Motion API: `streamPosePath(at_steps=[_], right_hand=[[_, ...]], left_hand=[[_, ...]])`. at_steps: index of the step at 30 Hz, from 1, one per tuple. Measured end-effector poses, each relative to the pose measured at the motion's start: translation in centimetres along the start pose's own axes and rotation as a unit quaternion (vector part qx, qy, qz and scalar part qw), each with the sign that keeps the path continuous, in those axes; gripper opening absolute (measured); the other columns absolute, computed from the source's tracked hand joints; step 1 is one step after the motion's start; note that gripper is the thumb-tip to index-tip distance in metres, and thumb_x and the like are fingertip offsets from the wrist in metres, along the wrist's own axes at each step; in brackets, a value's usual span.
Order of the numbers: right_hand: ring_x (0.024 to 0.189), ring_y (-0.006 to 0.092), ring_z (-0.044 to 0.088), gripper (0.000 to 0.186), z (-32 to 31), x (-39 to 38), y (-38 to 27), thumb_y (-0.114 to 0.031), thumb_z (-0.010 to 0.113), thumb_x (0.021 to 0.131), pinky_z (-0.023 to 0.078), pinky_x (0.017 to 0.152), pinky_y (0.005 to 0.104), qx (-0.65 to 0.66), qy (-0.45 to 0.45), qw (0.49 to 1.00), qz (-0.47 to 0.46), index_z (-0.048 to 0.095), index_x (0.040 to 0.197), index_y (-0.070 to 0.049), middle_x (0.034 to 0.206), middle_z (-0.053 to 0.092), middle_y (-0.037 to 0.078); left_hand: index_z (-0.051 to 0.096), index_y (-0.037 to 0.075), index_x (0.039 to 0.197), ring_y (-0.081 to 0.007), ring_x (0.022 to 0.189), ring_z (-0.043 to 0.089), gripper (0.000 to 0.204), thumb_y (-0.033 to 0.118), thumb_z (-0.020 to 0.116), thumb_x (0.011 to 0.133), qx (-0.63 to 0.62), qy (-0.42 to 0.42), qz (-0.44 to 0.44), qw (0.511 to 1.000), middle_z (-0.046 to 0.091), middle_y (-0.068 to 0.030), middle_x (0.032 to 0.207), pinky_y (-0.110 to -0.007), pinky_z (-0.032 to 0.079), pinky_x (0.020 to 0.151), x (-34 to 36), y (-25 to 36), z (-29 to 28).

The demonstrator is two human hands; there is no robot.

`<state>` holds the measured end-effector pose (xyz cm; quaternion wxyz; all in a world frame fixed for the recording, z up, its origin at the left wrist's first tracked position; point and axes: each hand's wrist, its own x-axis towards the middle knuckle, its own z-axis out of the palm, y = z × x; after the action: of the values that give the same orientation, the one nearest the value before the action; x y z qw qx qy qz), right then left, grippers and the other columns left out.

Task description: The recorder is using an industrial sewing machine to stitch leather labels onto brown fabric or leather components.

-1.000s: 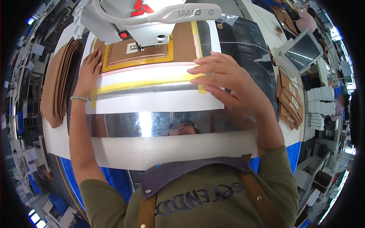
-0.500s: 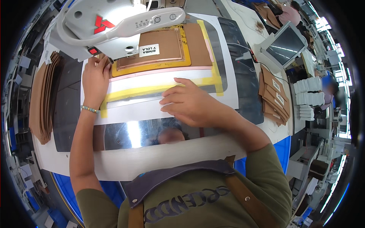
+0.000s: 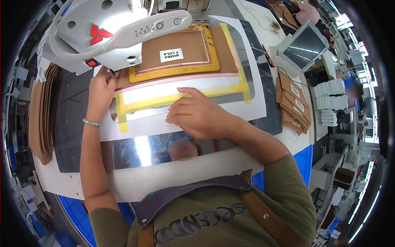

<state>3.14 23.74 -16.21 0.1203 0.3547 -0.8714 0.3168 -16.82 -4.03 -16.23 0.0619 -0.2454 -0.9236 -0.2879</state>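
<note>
My left hand is at the lower edge of a white sewing machine head, beside the left end of a flat brown panel. Its thumb and fingers are closed together at a small dark part; what they hold is hidden. A yellow-edged frame lies on the panel around a brown inner piece with a white label. Yellow tape borders the panel on a white sheet. My right hand is over the sheet's near part, fingers loosely stretched, holding nothing.
Brown panels stand stacked at the left. More labelled brown pieces lie at the right, near a tilted screen. A shiny metal plate lies towards me. A person in pink is at the far right.
The white sheet, with the brown panel and yellow frame, has shifted right relative to the machine head. My left hand stays at the machine; my right hand has moved slightly left.
</note>
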Motion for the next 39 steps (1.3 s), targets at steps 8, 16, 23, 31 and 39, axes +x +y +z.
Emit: streamPosePath(at_steps=[8, 16, 23, 31, 39], right_hand=[[0.113, 0.0239, 0.069, 0.022, -0.6, 0.3, -0.3, -0.005, 0.069, 0.092, 0.039, 0.122, 0.0546, -0.022, -0.008, 1.000, 0.007, 0.077, 0.113, -0.008, 0.110, 0.075, 0.006], [0.113, 0.0269, 0.070, 0.025, -0.9, 0.7, -0.4, 0.002, 0.067, 0.090, 0.040, 0.122, 0.0552, -0.025, -0.031, 0.999, 0.014, 0.077, 0.112, -0.006, 0.113, 0.075, 0.009], [0.110, 0.0276, 0.070, 0.025, -0.8, 1.2, -1.3, 0.002, 0.070, 0.088, 0.044, 0.119, 0.0541, -0.042, -0.022, 0.998, 0.034, 0.077, 0.111, -0.006, 0.110, 0.075, 0.008], [0.110, 0.0303, 0.069, 0.024, -0.5, 1.7, -1.6, 0.001, 0.070, 0.089, 0.047, 0.115, 0.0540, -0.047, -0.030, 0.998, 0.023, 0.076, 0.112, -0.004, 0.112, 0.075, 0.010], [0.112, 0.0358, 0.067, 0.021, -0.2, 1.7, -1.9, 0.001, 0.069, 0.092, 0.050, 0.112, 0.0506, -0.031, -0.040, 0.999, 0.009, 0.076, 0.111, -0.001, 0.115, 0.074, 0.013]], left_hand=[[0.069, 0.002, 0.127, -0.0381, 0.066, 0.068, 0.028, 0.012, 0.061, 0.102, 0.110, 0.076, 0.031, 0.991, 0.068, -0.0185, 0.072, -0.045, 0.051, 0.063, -1.9, -6.0, -7.3], [0.056, 0.005, 0.154, 0.0004, 0.067, 0.046, 0.049, 0.008, 0.063, 0.106, -0.176, -0.065, -0.263, 0.946, 0.051, 0.0114, 0.076, -0.019, 0.036, 0.057, -19.2, -7.7, -21.5], [0.059, 0.000, 0.151, -0.0121, 0.073, 0.065, 0.065, 0.029, 0.076, 0.096, 0.059, -0.060, -0.442, 0.893, 0.068, -0.0035, 0.081, -0.028, 0.053, 0.067, -31.4, -15.1, -26.5], [0.078, 0.002, 0.113, -0.0361, 0.087, 0.076, 0.049, 0.048, 0.070, 0.098, 0.187, 0.138, -0.489, 0.841, 0.079, -0.0181, 0.092, -0.047, 0.058, 0.080, -30.8, -20.3, -22.1], [0.068, 0.001, 0.102, -0.0457, 0.092, 0.069, 0.021, 0.022, 0.064, 0.104, 0.343, 0.366, -0.339, 0.796, 0.073, -0.0240, 0.100, -0.054, 0.054, 0.084, -36.1, -19.9, -18.4]])
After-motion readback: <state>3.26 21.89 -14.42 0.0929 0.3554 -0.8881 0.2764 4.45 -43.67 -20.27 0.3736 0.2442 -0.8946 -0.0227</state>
